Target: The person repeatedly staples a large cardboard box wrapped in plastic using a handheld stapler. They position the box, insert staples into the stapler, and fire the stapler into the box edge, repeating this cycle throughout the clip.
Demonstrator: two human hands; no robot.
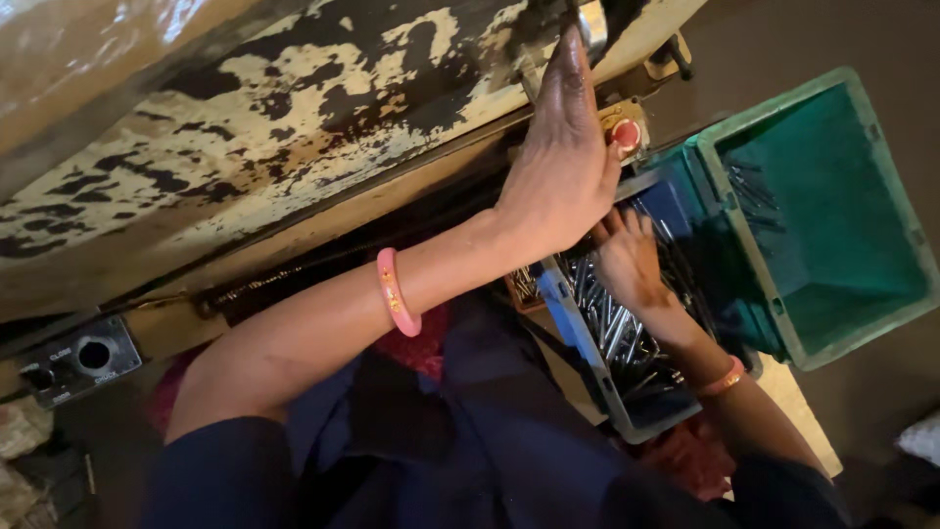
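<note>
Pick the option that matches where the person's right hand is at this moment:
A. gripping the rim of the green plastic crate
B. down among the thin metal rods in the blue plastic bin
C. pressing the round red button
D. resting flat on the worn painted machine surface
B: the right hand reaches down among the thin metal rods inside the blue plastic bin, while the left hand reaches up on the machine.

a green plastic crate (832,206) with a few dark metal rods (754,196) on its floor sits at the right — a red round button (626,134) lies near its corner, and a dark switch plate (80,359) sits at far left.
</note>
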